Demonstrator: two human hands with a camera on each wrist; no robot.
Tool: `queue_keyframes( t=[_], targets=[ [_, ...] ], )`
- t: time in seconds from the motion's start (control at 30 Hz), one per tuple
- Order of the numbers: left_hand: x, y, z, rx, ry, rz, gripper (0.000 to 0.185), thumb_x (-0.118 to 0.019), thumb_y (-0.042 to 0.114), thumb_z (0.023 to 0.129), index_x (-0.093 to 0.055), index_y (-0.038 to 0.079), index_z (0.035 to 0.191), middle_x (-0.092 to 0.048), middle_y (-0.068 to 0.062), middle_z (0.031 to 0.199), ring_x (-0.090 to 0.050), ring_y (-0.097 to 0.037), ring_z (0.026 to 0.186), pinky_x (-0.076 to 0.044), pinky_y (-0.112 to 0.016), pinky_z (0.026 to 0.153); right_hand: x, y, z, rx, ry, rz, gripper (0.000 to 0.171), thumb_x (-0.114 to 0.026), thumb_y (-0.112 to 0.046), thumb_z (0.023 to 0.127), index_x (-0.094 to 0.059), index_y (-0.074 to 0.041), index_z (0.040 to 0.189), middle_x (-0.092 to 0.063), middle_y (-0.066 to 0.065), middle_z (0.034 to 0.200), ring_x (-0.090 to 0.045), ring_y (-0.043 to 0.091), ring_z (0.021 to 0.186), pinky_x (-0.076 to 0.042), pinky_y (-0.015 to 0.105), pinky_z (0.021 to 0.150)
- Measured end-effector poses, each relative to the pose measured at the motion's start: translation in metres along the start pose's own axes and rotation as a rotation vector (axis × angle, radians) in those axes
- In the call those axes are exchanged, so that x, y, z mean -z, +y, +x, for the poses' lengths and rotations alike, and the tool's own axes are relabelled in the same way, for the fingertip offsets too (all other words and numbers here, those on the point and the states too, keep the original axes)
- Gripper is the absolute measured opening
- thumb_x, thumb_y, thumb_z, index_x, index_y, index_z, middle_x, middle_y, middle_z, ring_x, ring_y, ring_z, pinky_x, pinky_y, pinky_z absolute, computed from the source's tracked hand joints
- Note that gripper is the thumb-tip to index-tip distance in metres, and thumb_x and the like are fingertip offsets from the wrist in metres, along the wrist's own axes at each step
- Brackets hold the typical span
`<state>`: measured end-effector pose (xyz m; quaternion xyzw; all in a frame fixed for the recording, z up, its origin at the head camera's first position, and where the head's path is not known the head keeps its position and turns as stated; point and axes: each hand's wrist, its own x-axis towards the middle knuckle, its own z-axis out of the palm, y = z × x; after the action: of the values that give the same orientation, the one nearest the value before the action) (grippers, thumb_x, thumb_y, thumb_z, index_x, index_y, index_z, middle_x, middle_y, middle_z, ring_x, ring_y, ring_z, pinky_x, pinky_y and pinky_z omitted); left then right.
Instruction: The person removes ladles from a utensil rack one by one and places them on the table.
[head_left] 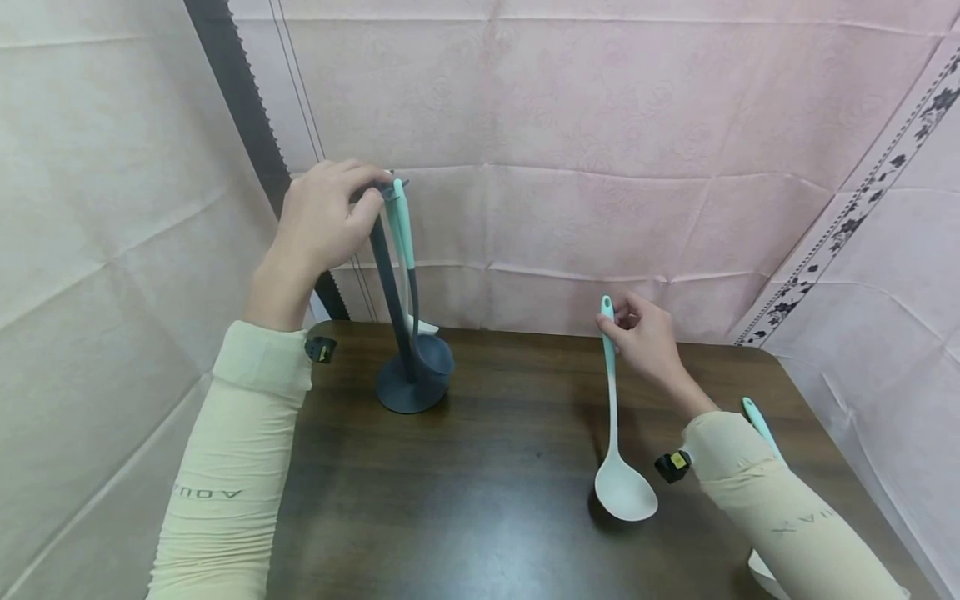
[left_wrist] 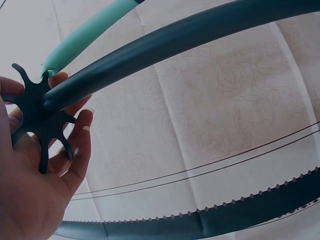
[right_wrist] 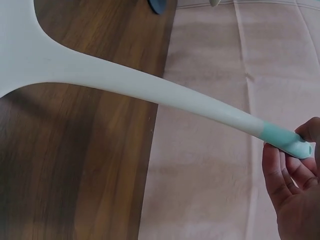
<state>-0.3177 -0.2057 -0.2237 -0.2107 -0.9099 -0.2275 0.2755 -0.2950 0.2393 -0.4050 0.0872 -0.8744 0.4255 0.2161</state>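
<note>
White ladle [head_left: 626,492] in the right hand [head_left: 643,335], dark stand [head_left: 392,304] in the left hand [head_left: 327,212]!
Ladle bowl low over the brown table [head_left: 495,442], thumb and fingers pinching its mint handle tip; farther back, left fingers curl round the stand's top, a mint-handled utensil [head_left: 405,233] hanging there.

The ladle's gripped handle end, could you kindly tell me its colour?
The handle end is mint green; the right wrist view shows it best.

A brown wood-grain table [head_left: 510,433] fills the lower centre, below creased pale cloth [head_left: 585,108] with a black floral border [head_left: 852,221] upper right.
</note>
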Motion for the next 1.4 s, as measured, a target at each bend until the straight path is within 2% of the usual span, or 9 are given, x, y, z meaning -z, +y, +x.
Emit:
queue_keyframes(
  t=[0.4,0.63,0.77,1.07,1.2,1.4],
  targets=[
    [-0.001,-0.001,0.000,0.005,0.006,0.002,0.049,-0.039,0.033,0.105,-0.072,0.020,0.139,-0.070,-0.004,0.138,-0.057,-0.032,0.115,-0.043,-0.059,0.104,0.017,0.024,-0.010,-0.038,-0.017,-0.048,0.014,-0.074,-0.016,0.099,-0.065,-0.005,0.099,-0.068,0.011,0.082,-0.067,0.016,0.065,-0.055,0.024,0.054],
    [-0.001,-0.001,0.001,0.005,0.005,0.006,0.049,-0.039,0.033,0.105,-0.072,0.020,0.138,-0.069,-0.003,0.140,-0.058,-0.032,0.121,-0.043,-0.059,0.105,0.020,0.045,-0.016,-0.027,-0.016,-0.098,0.015,-0.075,-0.013,0.097,-0.065,-0.002,0.096,-0.070,0.011,0.079,-0.069,0.010,0.071,-0.054,0.020,0.056],
    [-0.001,-0.001,0.000,0.004,0.006,0.005,0.049,-0.039,0.033,0.105,-0.072,0.020,0.138,-0.069,-0.003,0.140,-0.058,-0.032,0.122,-0.044,-0.060,0.105,0.022,0.055,-0.021,-0.033,0.004,-0.144,0.016,-0.076,-0.017,0.097,-0.066,-0.005,0.092,-0.071,0.009,0.077,-0.065,0.008,0.068,-0.050,0.018,0.057],
    [-0.001,0.000,0.001,-0.009,0.008,-0.003,0.050,-0.039,0.033,0.104,-0.073,0.020,0.138,-0.069,-0.003,0.140,-0.058,-0.032,0.120,-0.044,-0.058,0.104,0.029,0.075,-0.035,-0.091,-0.010,-0.225,0.017,-0.075,-0.021,0.098,-0.068,-0.005,0.096,-0.071,0.009,0.083,-0.064,0.022,0.079,-0.046,0.019,0.064],
    [-0.001,-0.001,0.001,0.000,0.004,0.001,0.050,-0.038,0.033,0.104,-0.073,0.020,0.138,-0.069,-0.003,0.140,-0.058,-0.032,0.119,-0.043,-0.059,0.105,0.033,0.083,-0.039,-0.120,-0.045,-0.234,0.018,-0.073,-0.020,0.099,-0.069,-0.003,0.100,-0.070,0.011,0.085,-0.063,0.024,0.077,-0.050,0.023,0.061],
    [-0.002,0.000,0.001,0.000,0.009,0.007,0.050,-0.038,0.033,0.104,-0.073,0.020,0.138,-0.069,-0.003,0.140,-0.058,-0.032,0.121,-0.043,-0.058,0.106,0.036,0.092,-0.046,-0.160,-0.094,-0.218,0.019,-0.071,-0.020,0.101,-0.067,-0.002,0.100,-0.069,0.013,0.082,-0.065,0.021,0.063,-0.056,0.030,0.050]
  ],
)
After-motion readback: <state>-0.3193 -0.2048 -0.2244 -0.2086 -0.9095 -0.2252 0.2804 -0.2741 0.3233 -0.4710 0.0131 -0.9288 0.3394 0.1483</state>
